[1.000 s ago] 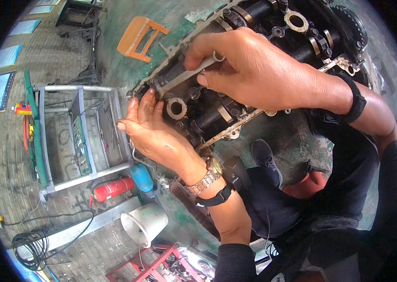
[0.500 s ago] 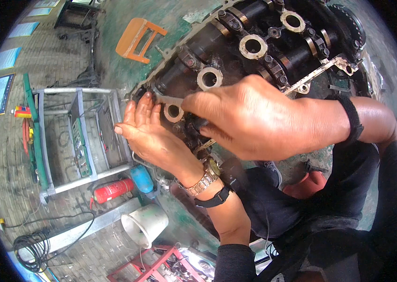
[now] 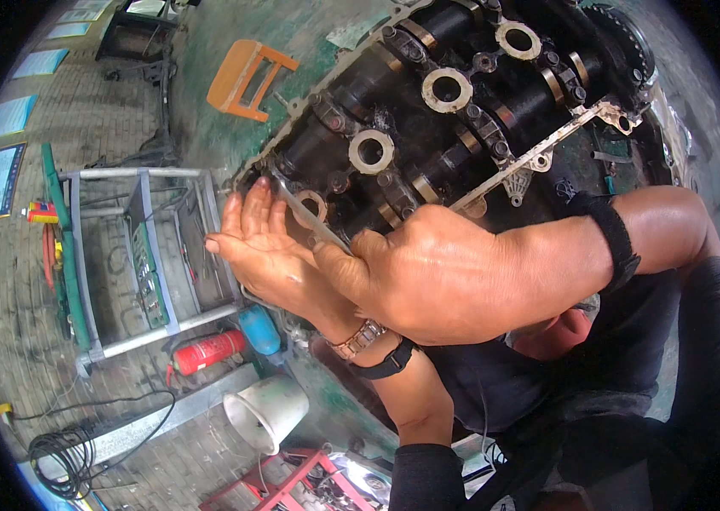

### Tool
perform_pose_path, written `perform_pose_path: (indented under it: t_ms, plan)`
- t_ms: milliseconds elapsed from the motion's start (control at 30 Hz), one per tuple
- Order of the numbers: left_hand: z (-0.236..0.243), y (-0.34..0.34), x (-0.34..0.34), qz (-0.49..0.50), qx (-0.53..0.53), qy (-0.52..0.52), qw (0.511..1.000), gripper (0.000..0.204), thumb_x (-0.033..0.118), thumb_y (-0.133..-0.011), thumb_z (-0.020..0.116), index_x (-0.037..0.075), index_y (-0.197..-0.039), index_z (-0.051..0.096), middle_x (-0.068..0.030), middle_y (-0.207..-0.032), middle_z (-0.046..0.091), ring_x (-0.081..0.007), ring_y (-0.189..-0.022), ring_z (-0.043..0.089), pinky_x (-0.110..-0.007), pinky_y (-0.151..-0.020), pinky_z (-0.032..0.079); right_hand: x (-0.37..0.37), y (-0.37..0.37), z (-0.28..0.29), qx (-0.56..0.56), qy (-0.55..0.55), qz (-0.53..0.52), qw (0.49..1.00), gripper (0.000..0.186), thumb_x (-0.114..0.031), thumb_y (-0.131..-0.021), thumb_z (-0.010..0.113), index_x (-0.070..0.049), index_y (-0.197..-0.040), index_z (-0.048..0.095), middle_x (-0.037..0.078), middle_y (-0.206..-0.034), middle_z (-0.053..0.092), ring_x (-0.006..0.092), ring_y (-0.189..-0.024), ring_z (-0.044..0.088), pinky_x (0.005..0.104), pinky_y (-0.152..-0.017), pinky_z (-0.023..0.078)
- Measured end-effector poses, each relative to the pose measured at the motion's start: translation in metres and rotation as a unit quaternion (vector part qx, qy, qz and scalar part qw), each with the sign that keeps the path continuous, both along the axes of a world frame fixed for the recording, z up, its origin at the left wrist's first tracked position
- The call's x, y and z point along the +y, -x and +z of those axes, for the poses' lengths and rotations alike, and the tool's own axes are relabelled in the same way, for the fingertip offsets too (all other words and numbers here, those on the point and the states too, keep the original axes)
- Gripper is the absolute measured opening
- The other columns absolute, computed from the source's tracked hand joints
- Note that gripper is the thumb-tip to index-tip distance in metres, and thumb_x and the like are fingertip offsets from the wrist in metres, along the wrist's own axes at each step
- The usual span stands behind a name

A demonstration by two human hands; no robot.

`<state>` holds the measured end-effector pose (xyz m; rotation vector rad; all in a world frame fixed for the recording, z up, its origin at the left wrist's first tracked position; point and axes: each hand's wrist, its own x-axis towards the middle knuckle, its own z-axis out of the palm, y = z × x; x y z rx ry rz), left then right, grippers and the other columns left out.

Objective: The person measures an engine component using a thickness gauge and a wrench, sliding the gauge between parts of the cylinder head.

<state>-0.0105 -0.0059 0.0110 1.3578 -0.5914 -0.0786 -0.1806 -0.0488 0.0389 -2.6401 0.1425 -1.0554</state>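
Note:
A greasy engine cylinder head (image 3: 317,153) with dark camshafts and several pale round collars lies in front of me. My right hand (image 3: 437,268) is closed around the near end of a slim metal wrench (image 3: 313,220). The wrench slants across the left end of the head, over the lowest collar. My left hand (image 3: 262,260) lies palm up at that end, fingers stretched out. Its fingertips are beside the wrench's far end; whether they touch it I cannot tell. My right hand passes over the left wrist, and hides the wrench's near end.
A metal rack (image 3: 138,255) with tools stands to the left, near a red fire extinguisher (image 3: 209,352) and a blue cylinder (image 3: 259,330). A white bucket (image 3: 279,409) and a red frame (image 3: 292,481) are lower down. An orange stool (image 3: 236,77) stands beyond the head.
My right hand has swung toward me and down to the left, turning the wrench from nearly level to slanting. My left hand stays at the head's end with its fingers stretched.

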Motion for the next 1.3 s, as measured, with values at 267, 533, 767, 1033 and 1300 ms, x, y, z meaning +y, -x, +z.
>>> perform_pose_path:
  t_ms: [267, 533, 767, 1033, 1300]
  plan:
    - [-0.004, 0.005, 0.007, -0.001, 0.012, 0.002, 1.0, 0.077, 0.059, -0.107, 0.03, -0.012, -0.128, 0.05, -0.026, -0.112, 0.064, -0.0307, -0.109, 0.064, -0.04, -0.094, 0.05, -0.052, 0.0, 0.02, -0.061, -0.212, 0.048, 0.974, 0.018, -0.016, -0.091, 0.063, 0.001, -0.094, 0.066, 0.016, -0.082, 0.07, 0.0331, -0.063, 0.067, 0.0407, -0.062, 0.056]
    - [0.01, 0.029, 0.0, 0.041, -0.007, -0.024, 0.999, 0.085, 0.066, -0.104, 0.032, -0.014, -0.129, 0.05, -0.0282, -0.116, 0.065, -0.0334, -0.112, 0.062, -0.042, -0.098, 0.047, -0.072, 0.023, 0.06, 0.079, -0.448, 0.031, 0.89, 0.026, -0.013, -0.104, 0.045, 0.003, -0.118, 0.061, 0.008, -0.089, 0.064, 0.0123, -0.069, 0.057, 0.027, -0.059, 0.05]
    - [0.008, 0.024, -0.001, 0.03, 0.007, -0.012, 0.999, 0.085, 0.066, -0.104, 0.032, -0.013, -0.128, 0.051, -0.0283, -0.114, 0.065, -0.0335, -0.111, 0.063, -0.043, -0.098, 0.047, -0.078, 0.017, 0.054, 0.117, -0.476, 0.067, 0.869, 0.026, -0.013, -0.105, 0.046, 0.003, -0.118, 0.06, 0.007, -0.089, 0.064, 0.0124, -0.069, 0.057, 0.027, -0.059, 0.05]
    - [0.001, 0.014, 0.0, 0.005, 0.004, 0.008, 1.0, 0.083, 0.065, -0.104, 0.033, -0.013, -0.128, 0.051, -0.029, -0.114, 0.066, -0.0334, -0.109, 0.063, -0.042, -0.097, 0.048, -0.082, 0.001, 0.04, 0.112, -0.54, -0.009, 0.834, 0.025, -0.009, -0.101, 0.049, 0.004, -0.117, 0.064, 0.011, -0.085, 0.067, 0.0167, -0.067, 0.061, 0.0301, -0.061, 0.052]
    - [0.008, 0.024, -0.001, 0.024, 0.001, -0.002, 1.0, 0.083, 0.064, -0.104, 0.034, -0.013, -0.128, 0.051, -0.0286, -0.113, 0.066, -0.0332, -0.108, 0.063, -0.042, -0.097, 0.049, -0.09, -0.007, -0.002, 0.053, -0.44, 0.002, 0.897, 0.024, -0.015, -0.103, 0.055, -0.001, -0.117, 0.067, 0.006, -0.08, 0.067, 0.0051, -0.058, 0.056, 0.0214, -0.054, 0.048]
